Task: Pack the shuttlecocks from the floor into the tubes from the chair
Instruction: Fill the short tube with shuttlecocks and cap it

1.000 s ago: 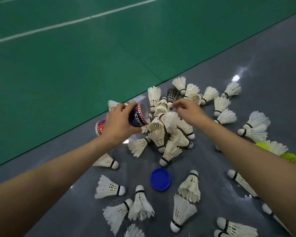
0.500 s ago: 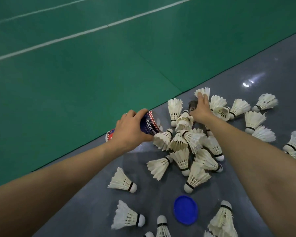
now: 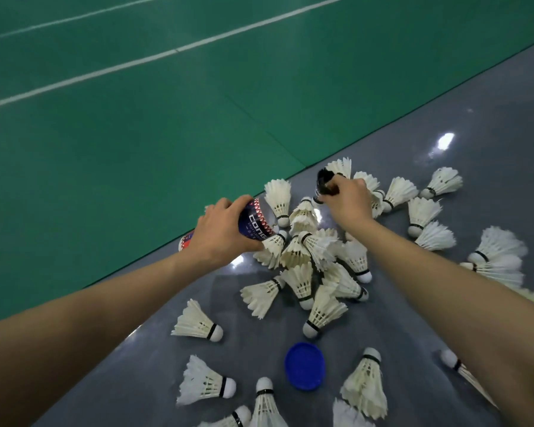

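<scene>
nearest, a blue lid [image 3: 305,366] lay off its tube on the grey floor [image 3: 253,343] among scattered white shuttlecocks [image 3: 198,323]. beyond it a heap of shuttlecocks [image 3: 309,251] sat unpacked. the left hand [image 3: 219,232] had its grip curled round the tube [image 3: 256,223], mouth toward the heap. the right hand [image 3: 349,201] pinched a dark shuttlecock [image 3: 323,183] at the far edge. packing looked barely begun, and the tube's contents could not be told.

The far part of the view is covered by a green court mat [image 3: 136,149], which is crossed diagonally by two white lines [image 3: 179,50]. Its straight edge is met by a glossy grey floor [image 3: 490,112], on which a bright light reflection [image 3: 445,140] is seen.
</scene>
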A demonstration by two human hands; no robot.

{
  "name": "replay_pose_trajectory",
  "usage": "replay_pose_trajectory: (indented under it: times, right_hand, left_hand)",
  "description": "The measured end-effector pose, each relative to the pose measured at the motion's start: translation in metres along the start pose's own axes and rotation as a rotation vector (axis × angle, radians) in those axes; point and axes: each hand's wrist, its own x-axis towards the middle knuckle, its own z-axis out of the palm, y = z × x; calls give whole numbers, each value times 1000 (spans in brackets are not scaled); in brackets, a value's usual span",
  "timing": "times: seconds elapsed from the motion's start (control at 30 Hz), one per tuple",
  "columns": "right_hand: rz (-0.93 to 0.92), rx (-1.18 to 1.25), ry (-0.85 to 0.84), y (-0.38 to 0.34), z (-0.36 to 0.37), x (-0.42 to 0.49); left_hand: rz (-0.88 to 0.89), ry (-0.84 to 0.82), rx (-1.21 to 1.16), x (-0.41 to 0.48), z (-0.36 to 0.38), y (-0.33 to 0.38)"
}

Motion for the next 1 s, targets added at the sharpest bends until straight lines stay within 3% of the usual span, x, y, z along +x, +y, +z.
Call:
replay_pose_trajectory:
  times: [0.23, 0.43, 0.63, 0.87, 1.0]
  right_hand:
    - [-213, 306, -82, -13, -95, -73]
    - [-314, 563, -112, 8, -141, -126]
    - [-665, 358, -87, 14, -144, -160]
    - [-995, -15, 224, 21, -150, -166]
    - [-1085, -297, 124, 24, -156, -176]
  left_hand:
    - [50, -1, -66, -15, 6, 47]
    - [265, 74, -241, -47, 13, 72]
    - [333, 147, -537, -73, 17, 89]
    - [438, 119, -577, -86, 14, 105]
    - [548, 152, -523, -91, 13, 106]
